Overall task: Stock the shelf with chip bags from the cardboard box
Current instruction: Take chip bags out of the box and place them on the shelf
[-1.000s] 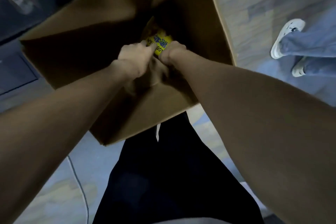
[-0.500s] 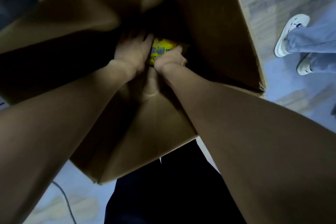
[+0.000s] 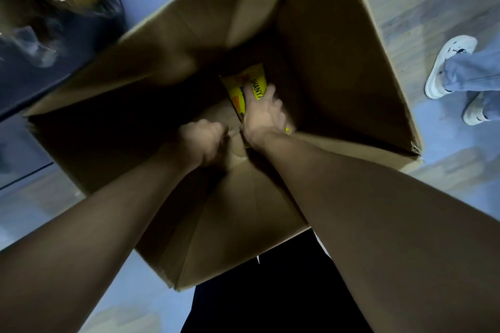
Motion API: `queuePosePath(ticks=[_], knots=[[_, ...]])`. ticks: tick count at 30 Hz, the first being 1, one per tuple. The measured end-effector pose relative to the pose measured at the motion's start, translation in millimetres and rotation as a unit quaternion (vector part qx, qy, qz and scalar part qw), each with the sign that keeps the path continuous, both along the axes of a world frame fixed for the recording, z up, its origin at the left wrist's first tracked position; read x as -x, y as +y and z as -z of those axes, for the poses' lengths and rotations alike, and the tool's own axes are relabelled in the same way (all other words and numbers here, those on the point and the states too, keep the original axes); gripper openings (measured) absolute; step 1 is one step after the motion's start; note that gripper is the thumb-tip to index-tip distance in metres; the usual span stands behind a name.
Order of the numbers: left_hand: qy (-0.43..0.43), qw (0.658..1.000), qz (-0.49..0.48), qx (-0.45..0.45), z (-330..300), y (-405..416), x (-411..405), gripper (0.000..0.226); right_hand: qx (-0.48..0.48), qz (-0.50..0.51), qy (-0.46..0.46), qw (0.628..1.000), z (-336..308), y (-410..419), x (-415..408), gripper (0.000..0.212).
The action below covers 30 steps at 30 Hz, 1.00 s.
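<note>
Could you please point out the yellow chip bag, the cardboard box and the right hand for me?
yellow chip bag (image 3: 244,84): head view, on its printed yellow front above the fingers.
cardboard box (image 3: 338,62): head view, on its inner right wall.
right hand (image 3: 263,113): head view, on the back of the hand gripping the bag.

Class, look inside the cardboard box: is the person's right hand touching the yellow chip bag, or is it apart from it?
Touching. The head view shows the right hand lying on the yellow chip bag, fingers curled round its edge.
</note>
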<state>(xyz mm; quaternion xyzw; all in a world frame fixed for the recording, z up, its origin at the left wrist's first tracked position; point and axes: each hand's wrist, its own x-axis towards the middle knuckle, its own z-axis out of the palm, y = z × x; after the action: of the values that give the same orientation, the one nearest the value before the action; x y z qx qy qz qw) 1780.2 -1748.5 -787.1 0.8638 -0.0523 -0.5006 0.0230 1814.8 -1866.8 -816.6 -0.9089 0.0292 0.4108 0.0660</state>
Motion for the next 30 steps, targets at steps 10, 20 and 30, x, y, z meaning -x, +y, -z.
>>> queuePosePath(ticks=[10,20,30], knots=[[-0.018,0.996,-0.078,-0.03,-40,-12,0,0.041,-0.023,-0.03,-0.015,0.999,-50,-7,-5,0.067],[-0.087,0.975,-0.196,0.054,-167,4,10,0.036,-0.057,-0.068,-0.087,0.992,-177,-5,19,0.082],[-0.313,0.853,-0.401,0.119,-267,80,96,0.029,-0.096,-0.125,-0.176,0.972,-286,47,83,0.085]])
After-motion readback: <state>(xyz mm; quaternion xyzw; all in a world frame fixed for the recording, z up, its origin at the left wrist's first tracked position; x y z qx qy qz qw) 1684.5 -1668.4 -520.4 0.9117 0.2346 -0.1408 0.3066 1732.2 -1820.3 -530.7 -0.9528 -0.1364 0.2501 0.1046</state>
